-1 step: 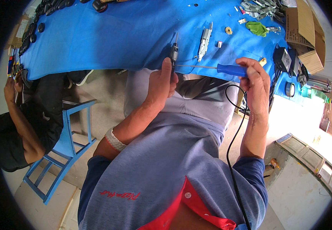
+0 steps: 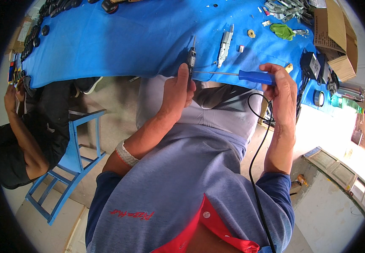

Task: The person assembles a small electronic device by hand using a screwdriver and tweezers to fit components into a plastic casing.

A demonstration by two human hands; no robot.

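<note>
At the upper right of the blue-covered table point(image 2: 98, 46) — an open cardboard box point(image 2: 330, 31) and a crumpled green scrap point(image 2: 282, 32); lower left — a blue chair point(image 2: 72, 160).

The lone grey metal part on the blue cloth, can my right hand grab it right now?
Probably not: your right hand is gripping the screwdriver. Otherwise the way looks fairly free, as the grey metal part lies uncovered nearby.

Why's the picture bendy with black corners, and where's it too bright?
Head view: fisheye lens bends edges, leaves corners black; head view: the floor on the right glares white; head view: shadows darken parts of the cloth, but the screwdriver shows clearly.
</note>
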